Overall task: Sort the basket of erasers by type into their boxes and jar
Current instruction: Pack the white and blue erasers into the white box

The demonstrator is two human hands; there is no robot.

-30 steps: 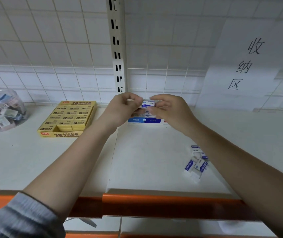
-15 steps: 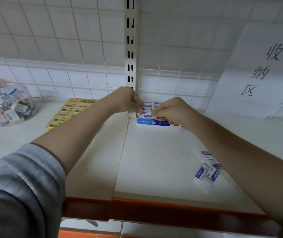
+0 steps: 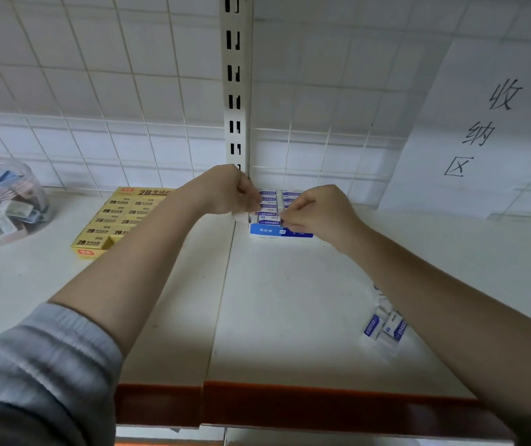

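Far left, on white shelf [image 3: 16, 284]: clear jar [image 3: 3, 204] holding mixed erasers. Beside it, to the right: open yellow box [image 3: 119, 220] filled with yellow 2B erasers, partly hidden behind left forearm. Centre, against grid back wall: left hand [image 3: 225, 191], fingers curled at left edge of blue box [image 3: 280, 230], pinching end of white eraser [image 3: 269, 217] over its front row. Right hand [image 3: 318, 210], fingers curled, pinching other end of same eraser. Right, near front edge: loose white-and-blue erasers [image 3: 384, 328], well apart from blue box. Far right, on wall: paper sign [image 3: 483, 130].
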